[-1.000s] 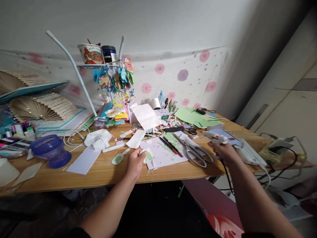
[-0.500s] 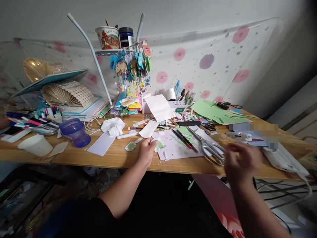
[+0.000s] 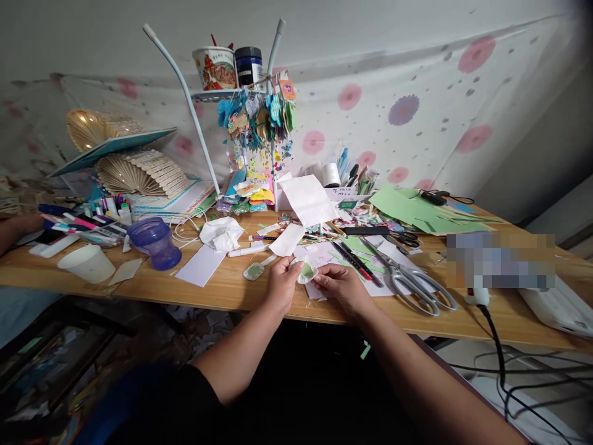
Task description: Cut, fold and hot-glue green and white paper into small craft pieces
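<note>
A small paper cutout (image 3: pixel 306 271), green in the middle with a white border, is held over the table's front edge. My left hand (image 3: pixel 281 285) pinches its left side between thumb and fingers. On its right edge, my right hand (image 3: pixel 343 287) closes thumb and fingertips. A similar green and white cutout (image 3: pixel 253 271) lies on the wood to the left. Behind my right hand, dark and red pens (image 3: pixel 357 262) rest on white paper (image 3: pixel 319 252) strewn with green scraps. Large silver scissors (image 3: pixel 414 283) lie to the right.
A purple cup (image 3: pixel 155 243), a white cup (image 3: pixel 87 264) and crumpled tissue (image 3: pixel 221 234) stand or lie at left. Behind is a rack with hanging paper charms (image 3: pixel 257 117). Green sheets (image 3: pixel 407 207) lie back right; a black cable (image 3: pixel 498 346) hangs front right. Another person's arm (image 3: pixel 18 232) shows far left.
My right hand has moved left from beside the scissors and taken hold of the paper cutout's right edge. My left hand still holds it. The view has shifted slightly.
</note>
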Available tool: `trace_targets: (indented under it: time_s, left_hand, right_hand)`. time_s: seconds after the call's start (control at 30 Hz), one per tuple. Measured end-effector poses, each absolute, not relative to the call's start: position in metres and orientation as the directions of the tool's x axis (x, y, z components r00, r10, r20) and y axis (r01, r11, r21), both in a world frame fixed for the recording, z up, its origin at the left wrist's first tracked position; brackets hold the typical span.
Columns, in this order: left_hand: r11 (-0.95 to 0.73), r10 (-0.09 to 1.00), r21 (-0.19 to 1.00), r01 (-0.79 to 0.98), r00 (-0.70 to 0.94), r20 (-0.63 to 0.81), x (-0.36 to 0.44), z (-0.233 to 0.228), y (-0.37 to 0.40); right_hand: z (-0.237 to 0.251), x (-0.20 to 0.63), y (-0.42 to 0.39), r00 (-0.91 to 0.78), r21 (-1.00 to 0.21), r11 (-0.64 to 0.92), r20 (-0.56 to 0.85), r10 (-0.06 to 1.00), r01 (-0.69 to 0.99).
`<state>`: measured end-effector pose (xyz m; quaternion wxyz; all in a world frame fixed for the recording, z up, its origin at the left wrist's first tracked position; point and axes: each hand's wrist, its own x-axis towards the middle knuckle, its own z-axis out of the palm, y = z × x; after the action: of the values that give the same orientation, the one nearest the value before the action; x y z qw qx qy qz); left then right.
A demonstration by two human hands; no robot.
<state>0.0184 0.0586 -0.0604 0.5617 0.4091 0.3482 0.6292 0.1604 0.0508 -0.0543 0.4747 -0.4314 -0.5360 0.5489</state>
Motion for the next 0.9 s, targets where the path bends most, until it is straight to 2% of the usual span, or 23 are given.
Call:
trace_targets:
  time_s: [0.17,0.63,0.9]
  left_hand:
    - [-0.194,0.981,0.925,-0.328,-0.058,0.185,0.018,-0.059,0.056]
    - [-0.217,0.973,0.970,-0.113,-0.110,0.205,0.017,-0.058,0.053]
    - [-0.223,0.971,0.971,-0.082,-0.106,0.214,0.018,-0.058,0.053]
  right_hand:
    - [-0.059,0.160,0.050,-0.183,-0.996,-0.010,0.007,0.983,-0.093]
    - [-0.052,0.150,0.054,-0.110,-0.995,-0.032,-0.022,0.994,-0.092]
    - [-0.047,0.144,0.057,-0.087,-0.998,-0.051,-0.048,0.995,-0.041]
